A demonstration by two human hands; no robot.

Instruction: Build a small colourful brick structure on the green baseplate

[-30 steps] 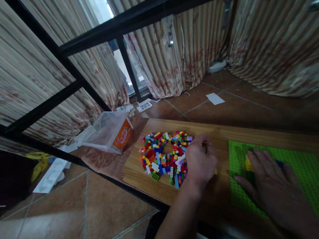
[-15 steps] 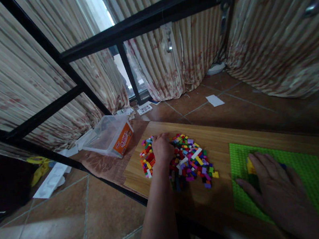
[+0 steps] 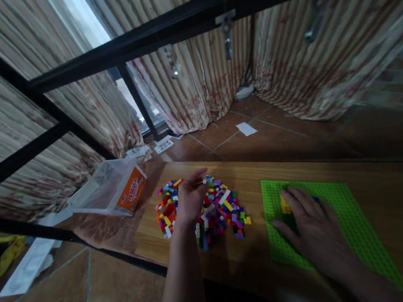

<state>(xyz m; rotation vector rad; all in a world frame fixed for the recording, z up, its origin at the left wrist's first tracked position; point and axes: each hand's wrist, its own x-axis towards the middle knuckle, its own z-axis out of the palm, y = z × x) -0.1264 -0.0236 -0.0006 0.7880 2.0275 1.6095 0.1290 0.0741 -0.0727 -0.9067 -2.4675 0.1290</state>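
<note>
On green baseplate (image 3: 349, 229): some bricks (image 3: 285, 205), my right hand (image 3: 312, 222) spread over | left of baseplate: loose pile (image 3: 228, 209), my left hand (image 3: 190, 202), pinch unclear

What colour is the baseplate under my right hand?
The baseplate is bright green; it shows best in the head view, right of the bricks.

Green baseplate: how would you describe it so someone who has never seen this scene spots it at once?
Find the long wooden board across the lower part of the head view. To the right of its multicoloured brick heap, the right hand covers part of the green baseplate. Unlike the small loose bricks, it is one broad, flat, bright green studded sheet.
</note>
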